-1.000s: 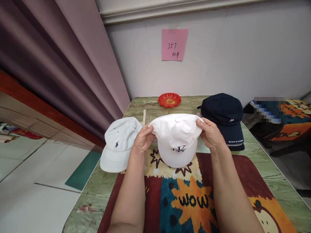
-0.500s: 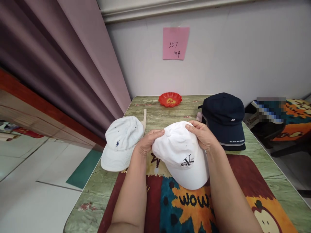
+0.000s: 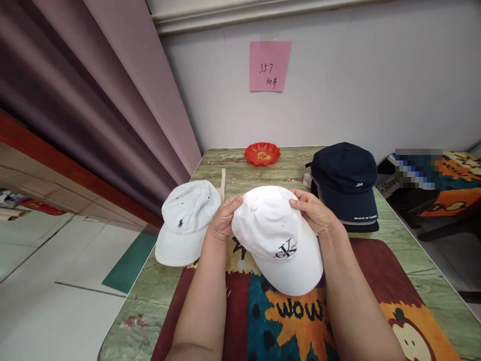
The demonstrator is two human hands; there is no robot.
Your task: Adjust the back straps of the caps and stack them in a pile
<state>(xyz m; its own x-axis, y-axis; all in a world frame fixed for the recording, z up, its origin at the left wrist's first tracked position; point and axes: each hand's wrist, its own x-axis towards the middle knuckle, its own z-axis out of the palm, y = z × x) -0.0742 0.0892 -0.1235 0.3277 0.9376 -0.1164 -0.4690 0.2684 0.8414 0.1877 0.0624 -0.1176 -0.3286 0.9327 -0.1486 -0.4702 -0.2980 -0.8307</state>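
Between my hands is a white baseball cap (image 3: 268, 225) with dark letters on its front, its brim tilted toward me and to the right. My left hand (image 3: 224, 218) pinches the cap's left edge, thumb on top. On the opposite side my right hand (image 3: 313, 210) grips the edge of the crown, fingers partly hidden behind it. To the left lies a pale blue cap (image 3: 191, 215) with a small dark emblem and a loose strap. A navy cap (image 3: 344, 175) sits on the right, stacked over at least one other cap.
A colourful patterned mat (image 3: 236, 316) covers the near part of the wood-look table (image 3: 131, 306). At the back stands a red scalloped dish (image 3: 262, 153). A pink note (image 3: 270, 66) is stuck to the wall, and a purple curtain (image 3: 150, 100) hangs at the left.
The white cap's crown has spread a little wider as my left hand shifted slightly left. Both hands still hold it; the other caps stay where they were.
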